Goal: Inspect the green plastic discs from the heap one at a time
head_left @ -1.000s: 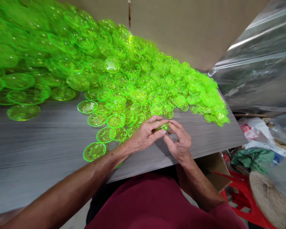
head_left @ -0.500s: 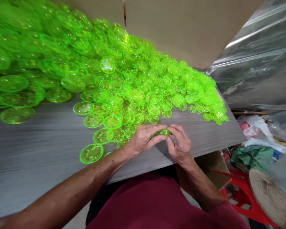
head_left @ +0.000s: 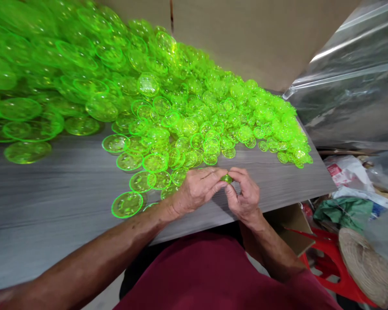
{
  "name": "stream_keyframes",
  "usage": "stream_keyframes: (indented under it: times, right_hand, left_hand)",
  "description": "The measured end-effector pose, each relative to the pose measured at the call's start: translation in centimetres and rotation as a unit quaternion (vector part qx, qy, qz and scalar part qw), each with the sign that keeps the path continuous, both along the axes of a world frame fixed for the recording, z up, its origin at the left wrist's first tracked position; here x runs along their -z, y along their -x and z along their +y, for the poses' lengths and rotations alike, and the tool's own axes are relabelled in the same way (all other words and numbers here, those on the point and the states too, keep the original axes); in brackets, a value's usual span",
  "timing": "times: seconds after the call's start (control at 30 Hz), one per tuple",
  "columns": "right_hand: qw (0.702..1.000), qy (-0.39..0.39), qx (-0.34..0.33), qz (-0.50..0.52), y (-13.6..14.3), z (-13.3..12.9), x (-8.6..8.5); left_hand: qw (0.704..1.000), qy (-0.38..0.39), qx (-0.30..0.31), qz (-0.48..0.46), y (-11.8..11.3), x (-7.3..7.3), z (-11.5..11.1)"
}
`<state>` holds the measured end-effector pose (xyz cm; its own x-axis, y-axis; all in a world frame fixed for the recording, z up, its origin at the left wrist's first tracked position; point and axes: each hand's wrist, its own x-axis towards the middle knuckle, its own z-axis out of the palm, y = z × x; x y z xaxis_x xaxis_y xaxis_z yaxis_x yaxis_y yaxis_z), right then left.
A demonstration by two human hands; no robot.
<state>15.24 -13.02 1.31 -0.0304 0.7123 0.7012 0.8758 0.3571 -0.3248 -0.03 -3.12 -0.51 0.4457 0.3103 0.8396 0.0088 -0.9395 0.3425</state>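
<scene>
Between both hands, above the near edge of the table, is a small green clear plastic disc, seen edge-on and mostly covered by fingers. My left hand pinches it from the left, thumb below and fingers over the top. From the right, my right hand grips its other side with thumb and forefinger. Just beyond the hands spreads a large heap of similar round green discs, with glowing rims. Loose discs lie beside my left forearm, one of them a flat round disc.
The grey wood-grain table runs across the view. A cardboard wall stands behind the heap, with plastic sheeting at right. Lower right are a red stool, a woven straw hat, an open carton and bags.
My left hand's fingers have slid further right over the disc, so less of it shows between the hands. The view has shifted slightly; the heap looks unchanged.
</scene>
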Motion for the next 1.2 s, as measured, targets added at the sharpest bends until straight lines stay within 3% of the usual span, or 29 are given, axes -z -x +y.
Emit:
stream_keyframes:
  times: [0.27, 0.47, 0.57, 0.73, 0.9, 0.97, 1.07, 1.13, 1.2]
  right_hand:
    - [0.989, 0.056, -0.056, 0.126, -0.6, -0.3, -1.1]
    - [0.993, 0.022, -0.053, 0.099, -0.3, -0.2, -1.1]
    - [0.990, 0.046, -0.046, 0.124, -0.1, 0.1, -1.2]
    - [0.951, 0.132, -0.032, 0.278, 0.0, 0.8, -0.6]
    - [0.891, 0.228, 0.067, 0.386, -2.8, -0.3, 0.5]
    - [0.883, 0.283, 0.103, 0.359, -5.1, -1.5, 0.8]
    - [0.904, 0.330, 0.160, 0.220, -8.6, -3.2, 0.9]
    - [0.930, 0.285, 0.198, 0.123, -9.7, -3.7, 0.9]
    - [0.958, 0.194, 0.207, 0.051, -9.2, -3.5, 0.9]
  left_hand:
    - [0.999, 0.032, 0.036, -0.018, -0.1, -0.3, -0.2]
    - [0.994, 0.084, 0.060, -0.022, 0.0, -0.7, -0.5]
    - [0.987, 0.143, 0.064, -0.022, -0.2, -0.6, -0.6]
    - [0.948, 0.307, 0.081, -0.001, -0.3, -0.2, -0.1]
    - [0.895, 0.441, 0.056, -0.028, 0.2, -0.5, 1.3]
    - [0.879, 0.470, 0.040, -0.066, 0.3, -0.9, 2.0]
    - [0.862, 0.493, 0.019, -0.119, 0.4, -1.3, 3.0]
    - [0.856, 0.494, 0.010, -0.149, 0.4, -1.5, 3.5]
    - [0.855, 0.489, 0.002, -0.173, 0.4, -1.5, 3.7]
